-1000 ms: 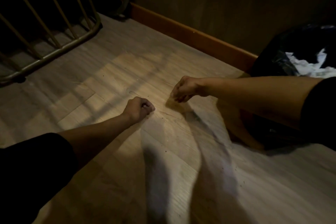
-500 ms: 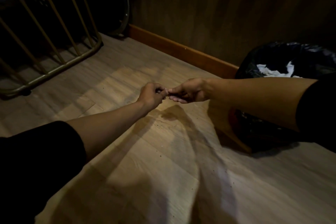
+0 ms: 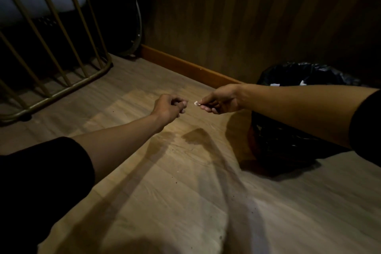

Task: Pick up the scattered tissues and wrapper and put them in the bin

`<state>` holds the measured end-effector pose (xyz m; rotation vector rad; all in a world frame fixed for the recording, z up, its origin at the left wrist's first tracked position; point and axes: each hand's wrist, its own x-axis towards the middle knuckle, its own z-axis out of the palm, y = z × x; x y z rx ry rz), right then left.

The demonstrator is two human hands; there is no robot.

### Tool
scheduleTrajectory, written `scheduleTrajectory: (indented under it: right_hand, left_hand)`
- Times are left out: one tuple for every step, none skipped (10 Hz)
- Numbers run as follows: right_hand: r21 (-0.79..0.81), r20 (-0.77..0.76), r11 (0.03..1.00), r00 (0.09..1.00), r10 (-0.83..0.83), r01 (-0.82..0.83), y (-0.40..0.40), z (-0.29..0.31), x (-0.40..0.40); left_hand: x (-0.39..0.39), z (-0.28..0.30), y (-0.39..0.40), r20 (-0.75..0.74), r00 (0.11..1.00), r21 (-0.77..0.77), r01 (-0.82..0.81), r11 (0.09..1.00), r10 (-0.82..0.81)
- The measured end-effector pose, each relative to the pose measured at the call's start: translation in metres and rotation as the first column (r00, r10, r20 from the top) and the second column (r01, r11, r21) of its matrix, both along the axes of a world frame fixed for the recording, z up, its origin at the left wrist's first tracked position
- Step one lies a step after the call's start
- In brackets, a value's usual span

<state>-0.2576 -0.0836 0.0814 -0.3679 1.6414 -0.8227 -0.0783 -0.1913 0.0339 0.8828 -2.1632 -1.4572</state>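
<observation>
Both arms reach out over the wooden floor (image 3: 185, 202), each with a black sleeve pushed up above the forearm. The right hand (image 3: 221, 100) pinches a very small white scrap (image 3: 196, 103) between the thumb and the fingertips; the other fingers are curled under. The scrap is too small to tell if it is tissue or wrapper. It is in the air, above the floor, just left of the bin (image 3: 288, 121).

The left hand (image 3: 168, 107) is close to the right one but does not touch it. Its fingers are curled in, with the thumb against the forefinger. I cannot tell if it holds anything.

The bin stands on the floor near the wall, behind and under the right forearm. It has a black plastic bag as liner, and some white pieces (image 3: 275, 84) show inside near the rim. At far left there is a gold metal frame (image 3: 68, 86) with bars, standing on the floor. A wooden baseboard (image 3: 185, 66) runs along the dark wall
</observation>
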Motion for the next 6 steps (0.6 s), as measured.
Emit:
scheduleTrajectory:
  right_hand:
    - [-0.022,-0.109,1.0,0.994,0.012,-0.014,0.017,0.027,-0.013]
    - [-0.057,-0.206,0.998,0.979,0.006,-0.018,0.041,0.054,-0.038]
    - [-0.083,-0.288,0.996,0.956,-0.058,0.035,0.073,0.081,-0.068]
    - [-0.049,-0.49,0.995,0.866,-0.102,0.09,0.116,0.103,-0.096]
    - [0.112,-0.759,0.992,0.65,0.047,0.058,0.156,0.114,-0.119]
    - [0.261,-0.853,0.963,0.483,0.2,0.061,0.178,0.112,-0.132]
  left_hand:
    - [0.003,-0.001,-0.002,0.026,1.0,0.03,0.009,1.0,-0.01]
    - [0.007,-0.006,-0.004,0.111,0.992,0.058,0.06,0.997,-0.066]
    - [0.008,-0.016,-0.006,0.186,0.977,0.069,0.094,0.993,-0.105]
    - [0.008,-0.016,0.0,0.306,0.936,-0.03,0.194,0.981,-0.176]
    - [0.002,-0.02,0.01,0.347,0.902,0.037,0.262,0.964,-0.258]
    - [0.001,-0.015,0.019,0.357,0.886,0.04,0.304,0.952,-0.297]
